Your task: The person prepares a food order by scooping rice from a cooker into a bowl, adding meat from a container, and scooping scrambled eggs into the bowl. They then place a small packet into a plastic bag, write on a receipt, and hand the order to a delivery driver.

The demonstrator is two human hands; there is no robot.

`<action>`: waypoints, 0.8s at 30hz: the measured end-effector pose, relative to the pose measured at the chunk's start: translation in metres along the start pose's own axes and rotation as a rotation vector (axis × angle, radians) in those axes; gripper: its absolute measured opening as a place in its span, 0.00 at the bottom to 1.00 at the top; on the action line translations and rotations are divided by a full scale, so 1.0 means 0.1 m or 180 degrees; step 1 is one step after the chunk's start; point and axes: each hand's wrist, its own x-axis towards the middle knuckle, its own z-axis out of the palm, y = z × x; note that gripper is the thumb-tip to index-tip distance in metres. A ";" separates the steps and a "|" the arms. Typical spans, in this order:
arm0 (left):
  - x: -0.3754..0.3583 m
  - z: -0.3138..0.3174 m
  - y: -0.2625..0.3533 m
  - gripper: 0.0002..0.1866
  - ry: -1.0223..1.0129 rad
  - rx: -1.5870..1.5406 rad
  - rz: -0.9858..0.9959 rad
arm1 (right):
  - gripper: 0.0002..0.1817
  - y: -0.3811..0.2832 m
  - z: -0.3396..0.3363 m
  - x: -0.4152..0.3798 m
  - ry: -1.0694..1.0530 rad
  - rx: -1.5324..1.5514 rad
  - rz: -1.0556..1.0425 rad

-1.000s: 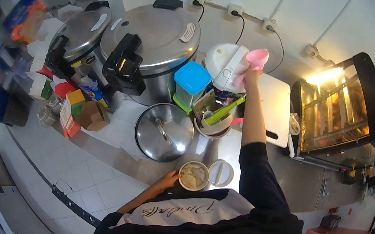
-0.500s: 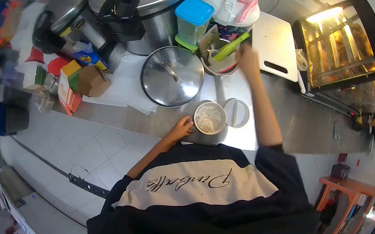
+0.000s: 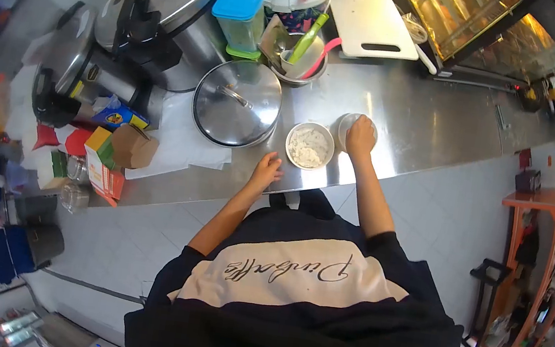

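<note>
A small round white bowl (image 3: pixel 297 161) filled with what looks like cooked rice (image 3: pixel 310 146) sits near the counter's front edge. My left hand (image 3: pixel 267 171) rests just left of it, fingers loosely apart and holding nothing. To the bowl's right, my right hand (image 3: pixel 361 138) is closed over the raised grip of a round, pale lid (image 3: pixel 345 123), which lies on the counter. Behind them stands a metal bowl (image 3: pixel 316 76) with a green-handled utensil (image 3: pixel 308 39) and a pink-handled utensil (image 3: pixel 322 58) leaning in it.
A large steel lid (image 3: pixel 219 112) lies left of the rice bowl. Two steel cookers (image 3: pixel 198 56), a blue-lidded container (image 3: pixel 237 3) and boxes (image 3: pixel 103 174) stand farther left. At the back are a white cutting board (image 3: pixel 363 15) and a lit display case (image 3: pixel 449 13).
My right hand has moved from the metal bowl of utensils down to the pale lid and closed on its grip. The pink-handled utensil now leans in the metal bowl. The view has shifted.
</note>
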 end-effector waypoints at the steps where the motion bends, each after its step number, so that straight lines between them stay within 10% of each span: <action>1: 0.02 -0.02 -0.02 0.28 0.0006 -0.0013 -0.0033 | 0.07 0.08 0.15 -0.06 -0.0084 -0.0213 0.0185; 4: -0.11 -0.02 0.07 0.29 0.0047 -0.0015 0.0021 | 0.08 0.26 0.22 -0.12 -0.0723 0.0018 0.0058; 10: -0.02 0.18 0.18 0.33 0.0542 -0.0190 0.0086 | 0.05 -0.51 -0.29 -0.44 0.0205 0.0416 -0.1827; 16: 0.50 0.53 -0.01 0.21 0.0790 0.0789 0.0725 | 0.11 -0.06 -0.31 -0.66 0.0202 0.0916 -0.2077; 24: 1.03 2.26 0.15 0.18 0.0503 0.0706 0.1000 | 0.25 2.24 -0.80 -0.48 -0.0660 0.2117 -0.0068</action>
